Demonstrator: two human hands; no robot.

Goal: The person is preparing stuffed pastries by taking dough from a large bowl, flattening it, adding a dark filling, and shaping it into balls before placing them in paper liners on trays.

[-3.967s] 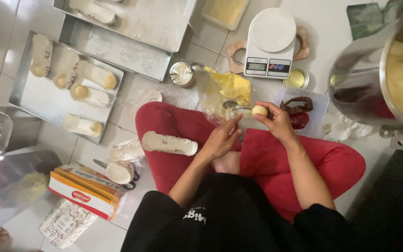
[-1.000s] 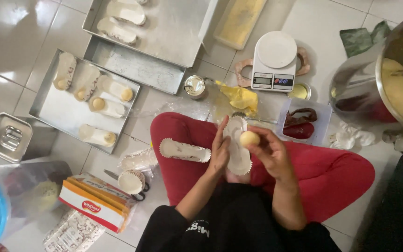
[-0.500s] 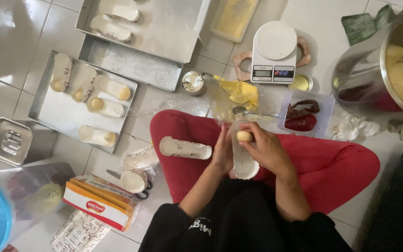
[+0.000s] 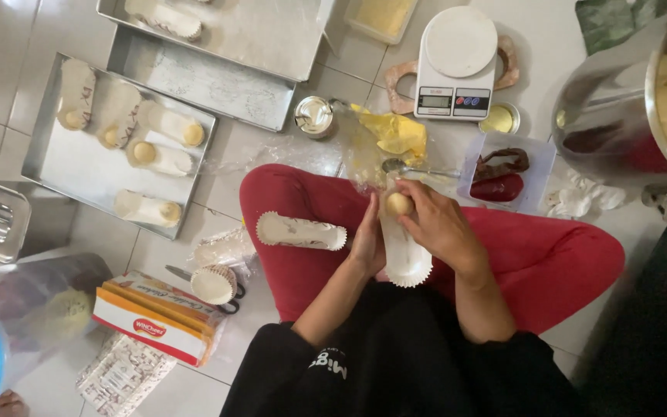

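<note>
Pressing dough ball [image 4: 399, 204] onto paper liner [image 4: 404, 251] now, your right hand [image 4: 440, 225] pinching, left hand [image 4: 367, 241] cupping liner; tray [image 4: 71, 166] at 10 o'clock: five filled liners.

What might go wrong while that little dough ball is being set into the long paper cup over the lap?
The small pale dough ball, pinched by the right hand, could roll off the long white frilled paper cup onto the red trousers. The left hand might crush the cup's thin wall.

Matt metal tray [image 4: 55, 166], glossy floor tiles [image 4: 1, 54]
</note>
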